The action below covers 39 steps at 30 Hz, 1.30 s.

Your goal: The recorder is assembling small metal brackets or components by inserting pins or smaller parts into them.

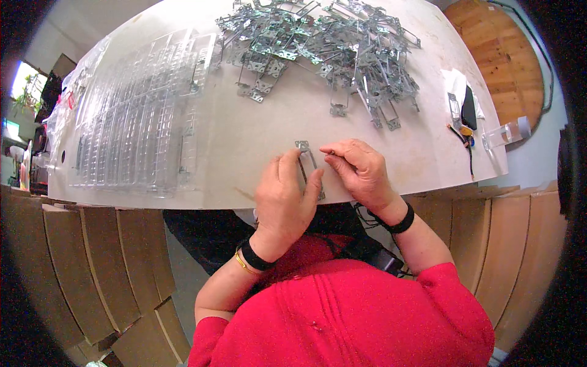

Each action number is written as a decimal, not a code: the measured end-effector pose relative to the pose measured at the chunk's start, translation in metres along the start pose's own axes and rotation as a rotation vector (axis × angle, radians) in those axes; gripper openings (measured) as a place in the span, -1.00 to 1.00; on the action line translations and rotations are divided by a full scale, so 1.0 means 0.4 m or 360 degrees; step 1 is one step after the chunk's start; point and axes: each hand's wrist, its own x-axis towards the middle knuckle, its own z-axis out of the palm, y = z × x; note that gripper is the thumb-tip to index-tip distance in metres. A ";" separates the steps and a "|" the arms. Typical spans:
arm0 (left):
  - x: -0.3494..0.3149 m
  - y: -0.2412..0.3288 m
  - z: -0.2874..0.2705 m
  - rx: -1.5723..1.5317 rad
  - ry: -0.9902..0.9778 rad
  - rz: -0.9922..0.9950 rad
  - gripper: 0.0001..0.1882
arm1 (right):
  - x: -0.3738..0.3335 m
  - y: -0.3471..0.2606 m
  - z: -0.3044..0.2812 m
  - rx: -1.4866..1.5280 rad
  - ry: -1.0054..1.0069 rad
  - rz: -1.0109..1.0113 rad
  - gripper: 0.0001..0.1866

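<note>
Near the front edge of the white table lies a thin metal frame bracket (302, 145), long and narrow with flat plates at its ends. My left hand (282, 194) is closed around its left side, fingertips by the far plate and thumb over the near part, which it partly hides. Just to the right, my right hand (362, 172) is raised a little with thumb and forefinger pinched together. Something tiny and dark may sit at those fingertips, too small to name. The right hand appears apart from the bracket.
A large heap of similar metal brackets (287, 43) covers the far middle. Clear plastic trays (131, 122) lie at left, some brackets along their right side. At right are a dark pouch (468, 109), pliers (466, 142) and a clear bottle (506, 134). Cardboard boxes (92, 263) stand below.
</note>
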 end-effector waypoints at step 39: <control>-0.005 -0.021 -0.049 0.0193 -0.0370 0.0113 -0.33 | -0.009 -0.001 0.004 0.0221 0.0200 0.0309 -0.87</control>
